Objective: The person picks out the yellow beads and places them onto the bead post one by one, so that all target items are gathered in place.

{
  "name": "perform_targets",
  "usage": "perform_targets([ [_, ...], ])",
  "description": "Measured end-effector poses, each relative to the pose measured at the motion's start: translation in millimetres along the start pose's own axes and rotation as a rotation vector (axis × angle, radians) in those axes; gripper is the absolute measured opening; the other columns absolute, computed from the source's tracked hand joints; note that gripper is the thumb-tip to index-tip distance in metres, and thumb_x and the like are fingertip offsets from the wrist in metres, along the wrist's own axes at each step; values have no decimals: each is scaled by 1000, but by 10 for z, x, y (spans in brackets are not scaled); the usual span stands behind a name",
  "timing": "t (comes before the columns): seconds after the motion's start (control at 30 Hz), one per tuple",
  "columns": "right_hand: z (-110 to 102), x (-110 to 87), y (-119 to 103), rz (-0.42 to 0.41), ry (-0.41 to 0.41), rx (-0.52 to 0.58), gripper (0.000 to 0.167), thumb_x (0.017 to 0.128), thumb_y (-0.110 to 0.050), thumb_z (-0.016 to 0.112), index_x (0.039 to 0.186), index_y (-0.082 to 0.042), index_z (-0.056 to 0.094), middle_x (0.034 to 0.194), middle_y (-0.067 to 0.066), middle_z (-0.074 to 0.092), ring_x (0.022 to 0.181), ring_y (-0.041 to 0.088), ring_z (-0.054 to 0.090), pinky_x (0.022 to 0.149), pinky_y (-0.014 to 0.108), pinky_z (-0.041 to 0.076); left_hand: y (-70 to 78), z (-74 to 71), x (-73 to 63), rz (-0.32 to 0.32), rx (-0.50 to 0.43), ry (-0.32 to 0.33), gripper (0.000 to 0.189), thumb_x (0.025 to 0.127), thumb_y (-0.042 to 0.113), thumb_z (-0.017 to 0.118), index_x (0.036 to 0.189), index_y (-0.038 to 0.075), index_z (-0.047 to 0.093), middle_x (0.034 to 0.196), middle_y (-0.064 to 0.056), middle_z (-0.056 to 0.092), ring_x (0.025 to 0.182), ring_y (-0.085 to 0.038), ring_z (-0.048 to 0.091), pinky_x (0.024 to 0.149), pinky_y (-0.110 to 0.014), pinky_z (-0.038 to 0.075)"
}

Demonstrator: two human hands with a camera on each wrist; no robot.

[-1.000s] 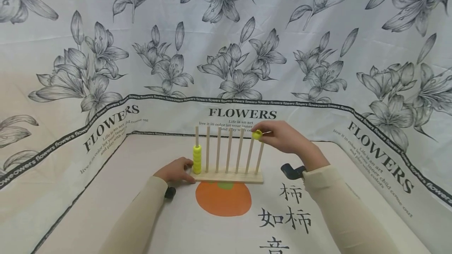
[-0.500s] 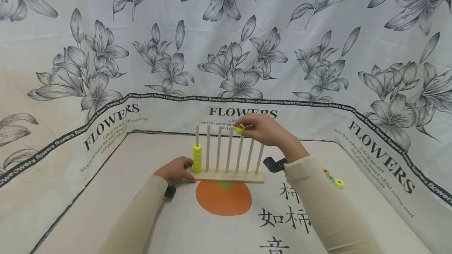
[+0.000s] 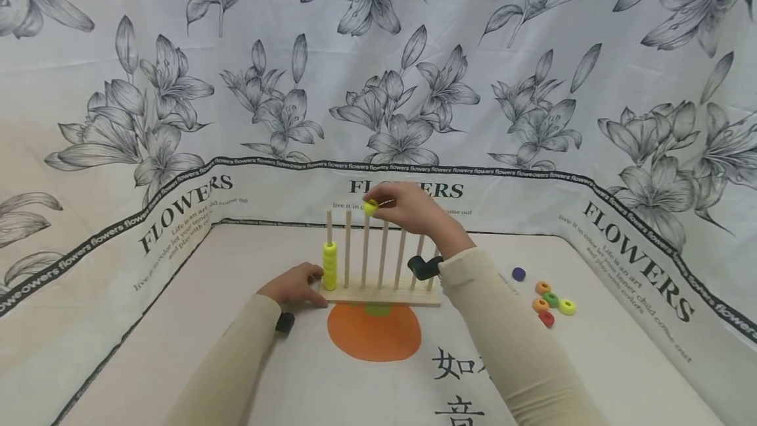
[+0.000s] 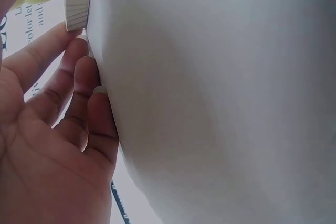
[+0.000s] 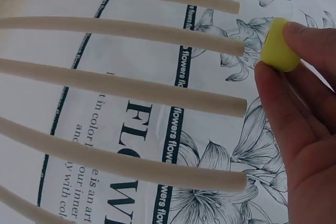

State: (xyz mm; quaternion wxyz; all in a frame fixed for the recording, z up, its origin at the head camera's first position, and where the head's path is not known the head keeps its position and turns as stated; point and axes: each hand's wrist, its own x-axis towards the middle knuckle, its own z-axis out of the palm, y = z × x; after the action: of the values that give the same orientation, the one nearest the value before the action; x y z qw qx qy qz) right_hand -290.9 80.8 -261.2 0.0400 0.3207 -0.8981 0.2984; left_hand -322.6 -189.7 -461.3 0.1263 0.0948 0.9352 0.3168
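Observation:
A wooden peg rack (image 3: 381, 296) with several upright rods stands on the table. Its leftmost rod carries a stack of yellow beads (image 3: 329, 268). My left hand (image 3: 294, 284) grips the left end of the rack's base, thumb at the front; in the left wrist view its fingertips touch the wooden end (image 4: 76, 3). Between thumb and fingers my right hand (image 3: 409, 209) pinches a yellow bead (image 3: 370, 208) near the tops of the rods, left of the rack's middle. In the right wrist view that bead (image 5: 279, 45) is apart from the rod tips, beyond their ends.
Right of the rack lie loose beads: a blue one (image 3: 518, 274), an orange one (image 3: 542, 288), a green one (image 3: 550, 300), a yellow one (image 3: 567, 307) and a red one (image 3: 547, 319). A flower-printed curtain (image 3: 378, 117) walls the table's back and sides.
My right hand has carried the yellow bead leftward along the rod tops, from the rack's right end. The loose beads on the right have come into view. My left hand stays put.

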Motion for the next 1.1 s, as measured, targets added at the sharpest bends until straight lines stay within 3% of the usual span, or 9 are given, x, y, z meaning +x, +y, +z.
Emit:
perform_targets([
  [0.47, 231, 206, -112, -46, 29, 73, 30, 93, -16, 65, 122, -15, 64, 123, 4, 65, 113, 19, 64, 93, 29, 55, -1, -17, 12, 18, -15, -9, 82, 64, 38, 89, 134, 12, 55, 133, -8, 55, 121, -27, 49, 109, -52, 39],
  [0.83, 371, 319, -179, -43, 28, 64, 32, 93, -18, 64, 125, -14, 63, 125, 4, 64, 116, 20, 63, 95, 29, 54, -12, -6, 0, 2, -25, -9, 80, 65, 39, 89, 134, 15, 56, 132, -7, 55, 120, -26, 49, 107, -52, 40],
  [1.1, 443, 391, -223, -60, 53, 66, 33, 94, -17, 62, 127, -12, 62, 129, 5, 61, 117, 22, 62, 96, 29, 53, -27, -16, 7, 40, 27, 0, 75, 65, 41, 88, 130, 18, 60, 127, -4, 57, 118, -23, 51, 104, -47, 44],
])
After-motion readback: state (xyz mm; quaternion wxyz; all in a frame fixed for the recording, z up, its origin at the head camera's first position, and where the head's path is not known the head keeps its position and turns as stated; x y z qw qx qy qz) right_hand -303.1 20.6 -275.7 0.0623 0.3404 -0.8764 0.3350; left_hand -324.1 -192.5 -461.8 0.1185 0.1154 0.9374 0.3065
